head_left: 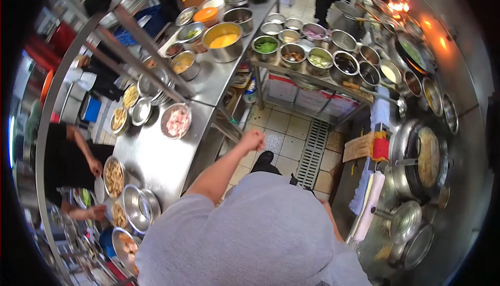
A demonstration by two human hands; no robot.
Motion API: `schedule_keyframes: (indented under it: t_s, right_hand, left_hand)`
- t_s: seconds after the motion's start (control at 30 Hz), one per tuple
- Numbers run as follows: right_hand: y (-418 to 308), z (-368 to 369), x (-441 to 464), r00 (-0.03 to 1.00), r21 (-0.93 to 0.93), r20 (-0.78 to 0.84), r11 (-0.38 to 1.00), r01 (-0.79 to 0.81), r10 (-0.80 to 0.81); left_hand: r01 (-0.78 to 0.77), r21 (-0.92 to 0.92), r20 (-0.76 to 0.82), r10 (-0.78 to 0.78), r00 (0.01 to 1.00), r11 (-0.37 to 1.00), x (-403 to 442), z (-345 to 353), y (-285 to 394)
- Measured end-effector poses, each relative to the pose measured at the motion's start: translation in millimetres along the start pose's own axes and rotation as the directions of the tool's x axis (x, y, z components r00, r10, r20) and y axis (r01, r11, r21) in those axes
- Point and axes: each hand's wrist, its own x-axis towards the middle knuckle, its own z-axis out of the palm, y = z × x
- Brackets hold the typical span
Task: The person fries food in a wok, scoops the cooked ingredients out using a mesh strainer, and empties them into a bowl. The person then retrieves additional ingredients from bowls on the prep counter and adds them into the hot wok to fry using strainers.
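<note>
Meat [177,121], pale pink, sits in a metal bowl [165,132] near the edge of the left steel desk [152,157], the nearest food to the wearer's left hand [253,140]. That hand shows against the tiled floor [277,123], well apart from the bowl, fingers curled inward, nothing visible in the grip. Step, as judged: between handlings, standing or walking in the aisle. Any pick-up would call for a reach sideways and uncurled fingers. Farther along the desk: pot of yellow liquid [228,53]. Right hand hidden by the grey shirt [250,234]; its state cannot be told. Left palm unseen. Co-worker's hands [96,168] small and unclear; flames [399,7] glare out detail.
</note>
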Motion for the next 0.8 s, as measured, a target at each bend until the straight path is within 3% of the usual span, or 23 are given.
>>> schedule_keyframes:
  t_s: [0.03, 0.1, 0.13, 0.17, 0.23, 0.27, 0.3, 0.37, 0.4, 0.5, 0.53, 0.6, 0.67, 0.7, 0.73, 0.8]
  right_hand:
    - [38, 8, -12, 0.983, -0.137, -0.075, 0.978, 0.156, -0.167]
    - [124, 46, -28, 0.965, -0.067, -0.260, 0.996, -0.058, 0.039]
    - [135, 39, -43, 0.941, 0.161, -0.084, 0.936, -0.312, 0.328]
    - [135, 30, -61, 0.827, 0.334, 0.149, 0.760, -0.558, 0.542]
    - [57, 3, -95, 0.782, 0.367, 0.030, 0.721, -0.588, 0.622]
    - [3, -13, -113, 0.753, 0.387, -0.030, 0.702, -0.598, 0.657]
    - [9, -6, -117, 0.731, 0.420, -0.034, 0.674, -0.608, 0.681]
    - [30, 8, -118, 0.619, 0.742, -0.035, 0.435, -0.510, 0.784]
    - [44, 21, -117, 0.562, 0.817, 0.007, 0.319, -0.479, 0.827]
    - [14, 51, -105, 0.458, 0.888, 0.016, 0.197, -0.415, 0.889]
    - [-2, 61, -93, 0.396, 0.873, 0.054, 0.149, -0.464, 0.917]
    - [-23, 85, -59, 0.424, 0.872, 0.073, 0.149, -0.467, 0.903]
    - [-38, 108, -16, 0.583, 0.806, -0.050, 0.377, -0.456, 0.811]
    - [-7, 137, 16, 0.692, 0.539, -0.277, 0.705, -0.462, 0.666]
    - [-75, 103, 30, 0.690, 0.580, -0.215, 0.659, -0.479, 0.691]
    - [-145, 83, 64, 0.721, 0.650, -0.263, 0.670, -0.358, 0.641]
  left_hand:
    - [-0.032, 0.248, -0.040, 0.044, 0.998, 0.968, 14, 8, -21]
    - [-0.141, 0.719, 0.043, 0.159, 0.986, 0.680, 31, 8, -41]
    - [-0.223, 0.860, 0.129, 0.227, 0.965, 0.458, 44, 2, -54]
    - [-0.245, 0.863, 0.160, 0.222, 0.962, 0.442, 50, -2, -57]
    - [-0.107, 0.915, 0.078, 0.089, 0.993, 0.388, 69, -4, -54]
    - [-0.138, 0.921, 0.117, 0.079, 0.990, 0.365, 78, 0, -44]
    - [-0.142, 0.925, 0.138, 0.037, 0.990, 0.352, 85, 4, -32]
    - [-0.196, 0.930, 0.210, -0.009, 0.978, 0.311, 104, 18, -6]
    - [-0.210, 0.935, 0.220, -0.002, 0.976, 0.286, 115, 29, 6]
    - [-0.372, 0.905, 0.374, 0.033, 0.927, 0.206, 168, 64, 29]
    - [-0.391, 0.897, 0.391, 0.042, 0.919, 0.207, 184, 78, 40]
    - [-0.478, 0.859, 0.479, 0.044, 0.877, 0.185, 217, 105, 62]
    - [-0.585, 0.786, 0.602, -0.031, 0.798, 0.201, 252, 125, 85]
    - [-0.625, 0.759, 0.641, -0.044, 0.766, 0.182, 271, 135, 94]
    - [-0.661, 0.738, 0.673, -0.078, 0.735, 0.135, 294, 143, 98]
    - [-0.720, 0.692, 0.720, -0.128, 0.682, 0.060, 326, 155, 115]
